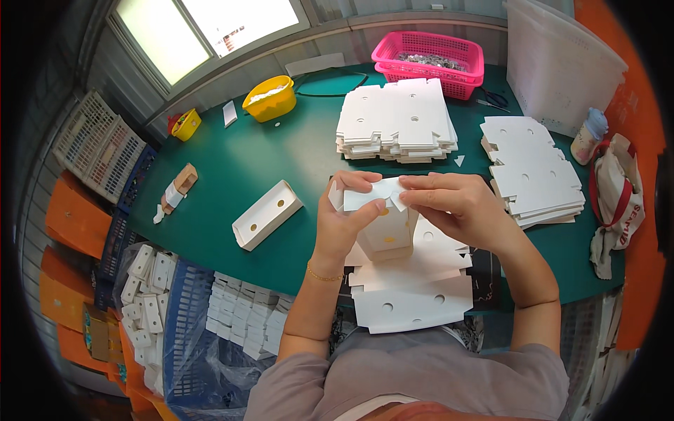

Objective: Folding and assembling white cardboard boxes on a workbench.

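A white cardboard box (388, 235) stands upright in front of me, its end flaps (375, 193) at the top. My left hand (347, 221) wraps round its left side, thumb and fingers on the flaps. The closed fingers of my right hand (449, 200) grip the right corner of the same flaps. Under the box lie flat white die-cut cardboard sheets (414, 305) with round holes, close to my body. To the left, a folded white box (267, 216) with two round holes lies on the green table (210, 231).
Stacks of flat cardboard sheets (397, 116) and more sheets (530, 168) stand behind and right. Beyond are a pink basket (428, 56), scissors (493, 99) and a yellow tub (270, 105). A bottle (588, 137) and cloth bag (618, 189) sit right. Lower left, a blue crate (186, 316) stands near finished boxes (242, 316).
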Demonstrator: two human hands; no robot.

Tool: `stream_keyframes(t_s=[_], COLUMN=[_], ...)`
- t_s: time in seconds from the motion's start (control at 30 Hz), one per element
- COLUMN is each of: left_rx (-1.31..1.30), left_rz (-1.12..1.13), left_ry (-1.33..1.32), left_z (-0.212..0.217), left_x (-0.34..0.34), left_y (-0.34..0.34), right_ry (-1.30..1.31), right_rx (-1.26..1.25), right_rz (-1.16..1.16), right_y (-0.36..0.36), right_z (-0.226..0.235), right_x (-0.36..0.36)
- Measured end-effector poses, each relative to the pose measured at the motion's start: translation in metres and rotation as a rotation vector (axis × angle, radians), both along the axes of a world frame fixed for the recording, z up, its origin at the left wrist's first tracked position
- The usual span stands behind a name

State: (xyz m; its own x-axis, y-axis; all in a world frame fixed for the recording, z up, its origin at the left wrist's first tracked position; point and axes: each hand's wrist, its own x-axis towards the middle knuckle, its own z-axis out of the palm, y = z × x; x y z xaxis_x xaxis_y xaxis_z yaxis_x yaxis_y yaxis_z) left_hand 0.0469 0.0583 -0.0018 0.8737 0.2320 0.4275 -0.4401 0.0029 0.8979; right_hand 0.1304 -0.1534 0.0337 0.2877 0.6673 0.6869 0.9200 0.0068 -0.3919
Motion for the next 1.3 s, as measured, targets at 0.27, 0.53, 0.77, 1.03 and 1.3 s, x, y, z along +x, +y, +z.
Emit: stream_keyframes(t_s=[0.27, 0.53, 0.77, 1.03, 1.3], left_rx=[0.199, 0.074, -0.001, -0.066, 0.206], left_rz=[0.143, 0.018, -0.012, -0.031, 0.355], left_ry=[-0.145, -0.116, -0.154, -0.148, -0.321], left_z=[-0.014, -0.014, -0.026, -0.024, -0.021], left_x=[0.003, -0.004, -0.024, -0.032, -0.036], left_y=[-0.008, -0.008, -0.019, -0.028, -0.024], right_ry=[-0.085, -0.144, -0.255, -0.209, -0.096], right_rx=[0.089, 0.117, 0.226, 0.364, 0.348], right_rz=[-0.083, -0.251, -0.103, -0.036, -0.052], right_y=[0.018, 0.040, 0.036, 0.037, 0.037], right_z=[-0.021, -0.035, -0.039, -0.036, -0.037], right_x=[-0.013, -0.032, -0.020, -0.022, -0.018])
